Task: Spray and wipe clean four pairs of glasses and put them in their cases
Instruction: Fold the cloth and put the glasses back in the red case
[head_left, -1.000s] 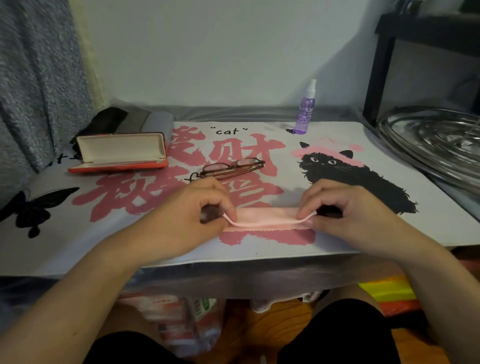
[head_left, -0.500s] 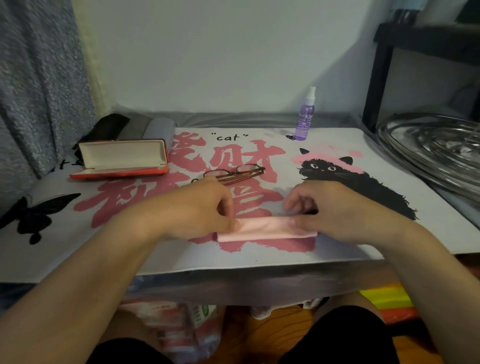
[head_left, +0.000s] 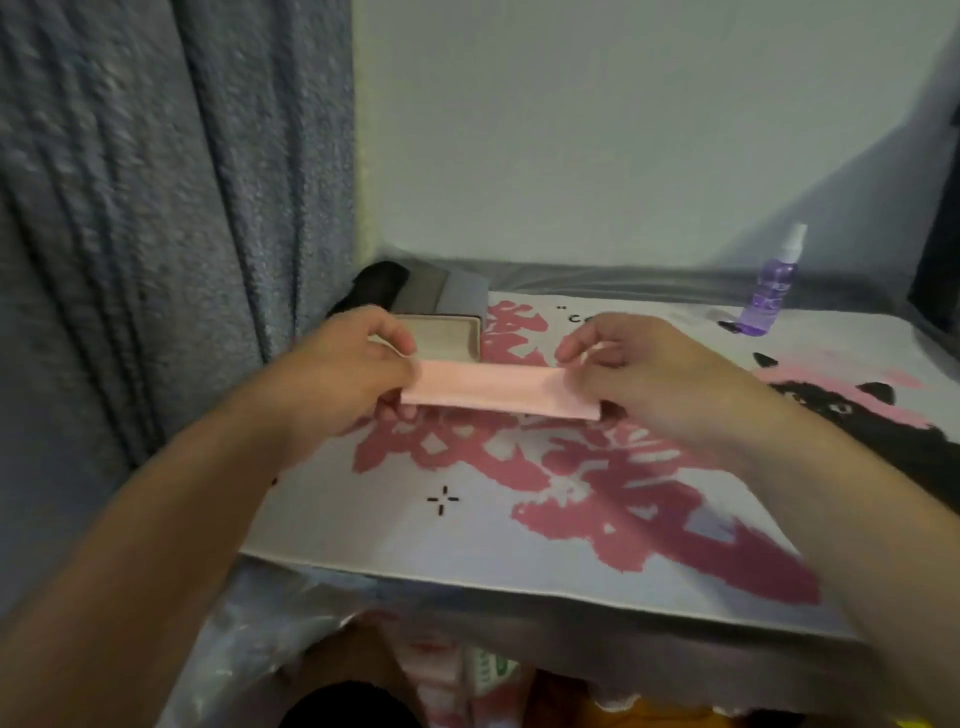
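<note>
Both hands hold the folded pink cloth (head_left: 498, 389) up off the surface, its long axis running left to right between them. The left hand (head_left: 358, 374) has its fingers pinching one end, and the right hand (head_left: 639, 374) pinches the other. The open case (head_left: 449, 338) sits just behind the cloth, nearer the left hand, so I'd guess the cloth goes in there. No glasses are in sight.

grey curtain (head_left: 156, 208), pale wall (head_left: 597, 130), printed cat mat (head_left: 597, 493)
</note>
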